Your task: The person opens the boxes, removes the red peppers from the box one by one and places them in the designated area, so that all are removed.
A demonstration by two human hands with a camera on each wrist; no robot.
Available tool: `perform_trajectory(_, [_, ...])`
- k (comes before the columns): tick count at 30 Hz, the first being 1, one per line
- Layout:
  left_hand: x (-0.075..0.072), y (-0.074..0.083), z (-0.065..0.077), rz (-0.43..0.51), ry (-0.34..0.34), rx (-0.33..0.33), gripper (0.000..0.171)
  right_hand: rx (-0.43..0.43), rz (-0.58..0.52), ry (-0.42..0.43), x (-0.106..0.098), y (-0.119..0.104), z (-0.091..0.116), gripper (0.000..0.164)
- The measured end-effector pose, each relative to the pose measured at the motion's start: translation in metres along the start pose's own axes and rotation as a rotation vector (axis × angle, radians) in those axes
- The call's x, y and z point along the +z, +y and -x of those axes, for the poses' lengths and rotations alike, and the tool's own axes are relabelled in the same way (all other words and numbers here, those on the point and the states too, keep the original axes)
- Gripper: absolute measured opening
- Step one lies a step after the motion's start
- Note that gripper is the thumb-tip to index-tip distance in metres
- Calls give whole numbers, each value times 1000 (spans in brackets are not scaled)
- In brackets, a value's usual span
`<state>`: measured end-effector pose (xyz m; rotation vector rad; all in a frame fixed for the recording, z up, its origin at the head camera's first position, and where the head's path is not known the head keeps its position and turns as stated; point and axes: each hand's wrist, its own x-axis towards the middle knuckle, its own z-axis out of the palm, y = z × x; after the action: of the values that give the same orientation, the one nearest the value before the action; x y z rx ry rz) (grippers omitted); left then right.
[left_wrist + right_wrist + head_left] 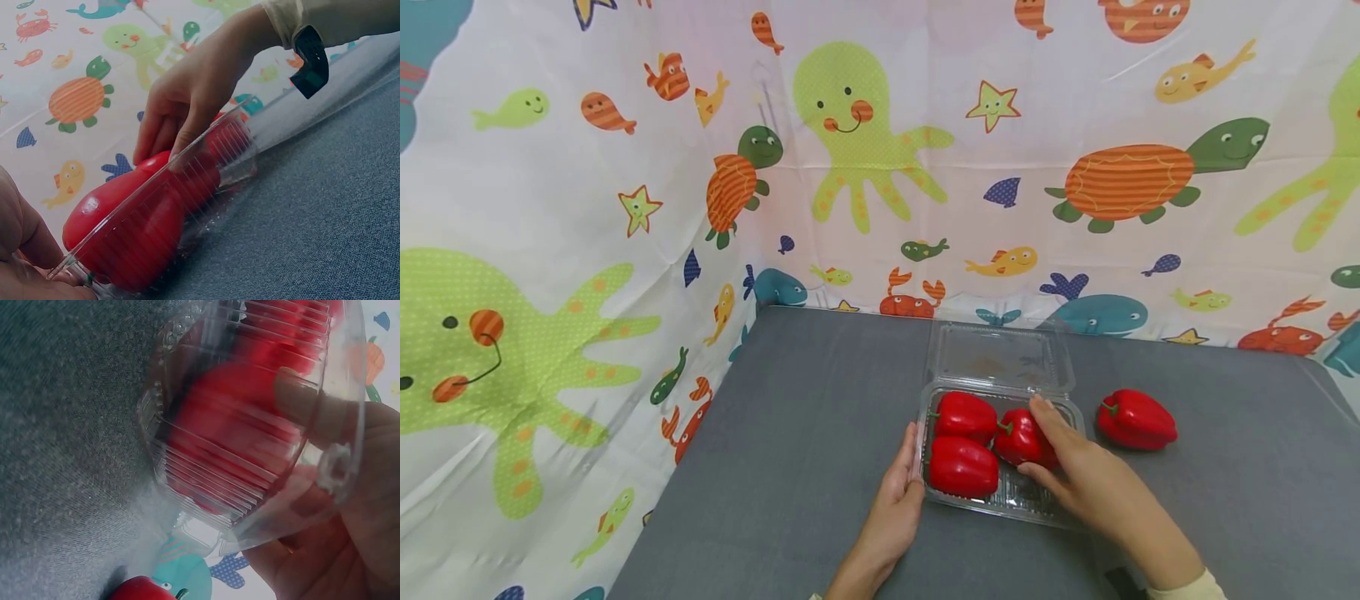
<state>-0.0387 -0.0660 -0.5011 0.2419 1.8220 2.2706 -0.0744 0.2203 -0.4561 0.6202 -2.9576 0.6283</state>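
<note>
In the head view, a clear plastic container sits on a grey table, its lid laid back on the far side. Your left hand grips the container's left edge; inside, your right hand has thumb and fingers clamped on a glossy red pepper, right of a far-left pepper and a near-left pepper. A loose pepper lies outside, to the right. In the left wrist view, the thin, ribbed wall looks likely to flex, so a light, steady left hold should serve best. In the right wrist view, your thumb meets smooth, rounded skin behind ridged plastic; such slick curves could roll, so settle the pepper gently before loosening your fingers.
</note>
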Motion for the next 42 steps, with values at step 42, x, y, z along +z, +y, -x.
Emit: perform_trajectory(42, [4,1,2,0,12,0,72,-17,-50,39,-4,4,5,94])
